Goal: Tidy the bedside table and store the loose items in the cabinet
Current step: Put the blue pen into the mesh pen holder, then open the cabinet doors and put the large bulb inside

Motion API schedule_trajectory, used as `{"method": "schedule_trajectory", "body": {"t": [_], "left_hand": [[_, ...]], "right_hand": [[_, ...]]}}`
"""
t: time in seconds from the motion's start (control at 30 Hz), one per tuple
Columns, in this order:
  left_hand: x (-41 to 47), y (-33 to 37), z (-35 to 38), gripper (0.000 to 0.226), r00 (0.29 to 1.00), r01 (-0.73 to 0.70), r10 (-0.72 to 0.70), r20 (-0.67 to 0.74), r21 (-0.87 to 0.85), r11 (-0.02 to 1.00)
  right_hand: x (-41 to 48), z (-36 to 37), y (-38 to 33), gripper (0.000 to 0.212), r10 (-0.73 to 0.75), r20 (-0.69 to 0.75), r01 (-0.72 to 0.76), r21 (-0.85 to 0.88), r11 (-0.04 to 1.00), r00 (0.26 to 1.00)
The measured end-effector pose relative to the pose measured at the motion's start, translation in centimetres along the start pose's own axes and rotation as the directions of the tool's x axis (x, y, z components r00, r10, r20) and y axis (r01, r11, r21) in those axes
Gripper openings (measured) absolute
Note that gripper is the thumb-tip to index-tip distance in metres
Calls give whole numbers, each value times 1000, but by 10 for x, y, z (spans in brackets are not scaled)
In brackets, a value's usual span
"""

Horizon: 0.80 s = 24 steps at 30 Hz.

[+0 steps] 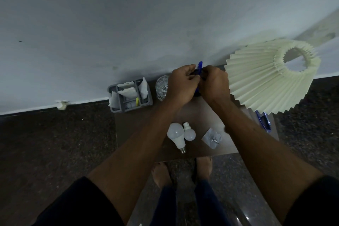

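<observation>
Loose items lie scattered over the brown counter (201, 113) set against the wall, and most remain unsorted. Taking the pleated lampshade (266, 77) as the landmark: it leans over the counter's far right corner, and both hands work just to its left, near the wall. The left hand (180, 86) and right hand (213, 83) are pressed together, fingers curled around a blue object (199, 66) whose tip pokes up between them; a darker part shows below the knuckles, but what it is cannot be told.

Further left of the lampshade, just beyond the hands, stands a clear glass (162, 86), and past that a grey caddy (131, 95) stuffed with white tissues hangs partly off the counter's far left corner. Nearer the person than the lampshade lie two white bulbs (180, 134) side by side, and a small clear packet (211, 137) with metal bits inside. Directly beneath the shade's lower edge a blue transparent thing (264, 121) rests at the counter's right edge.

The step in hand looks like gathering or closing up the blue object before storing it. No cabinet shows, so the next move probably calls for freeing one hand, finding the cabinet door, and carrying the bulbs gently.
</observation>
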State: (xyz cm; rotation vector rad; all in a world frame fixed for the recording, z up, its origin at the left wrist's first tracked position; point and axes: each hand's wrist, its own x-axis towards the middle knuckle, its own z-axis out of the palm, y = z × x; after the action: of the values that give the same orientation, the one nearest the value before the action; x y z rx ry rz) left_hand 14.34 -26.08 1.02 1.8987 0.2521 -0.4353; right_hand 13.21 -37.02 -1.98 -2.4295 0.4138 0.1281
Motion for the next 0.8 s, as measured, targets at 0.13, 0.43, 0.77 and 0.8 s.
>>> {"method": "schedule_trajectory", "body": {"t": [0.13,0.43,0.77,0.8], "left_hand": [[-22,-2,-2,37,999,-11,7,-48,-80,997],[-110,-29,10,19,988,15,-52,-144,-248,969],[-183,-55,32,17,976,116,-163,-143,-293,949],[-190,-58,34,17,977,116,-163,-139,-296,948]], "right_hand": [[-24,-11,0,19,-23,-70,31,110,994,997],[-118,-34,17,8,13,38,-29,485,874,999],[-186,-50,48,9,15,188,-120,558,821,982],[-192,-50,51,9,18,189,-121,553,824,982]]}}
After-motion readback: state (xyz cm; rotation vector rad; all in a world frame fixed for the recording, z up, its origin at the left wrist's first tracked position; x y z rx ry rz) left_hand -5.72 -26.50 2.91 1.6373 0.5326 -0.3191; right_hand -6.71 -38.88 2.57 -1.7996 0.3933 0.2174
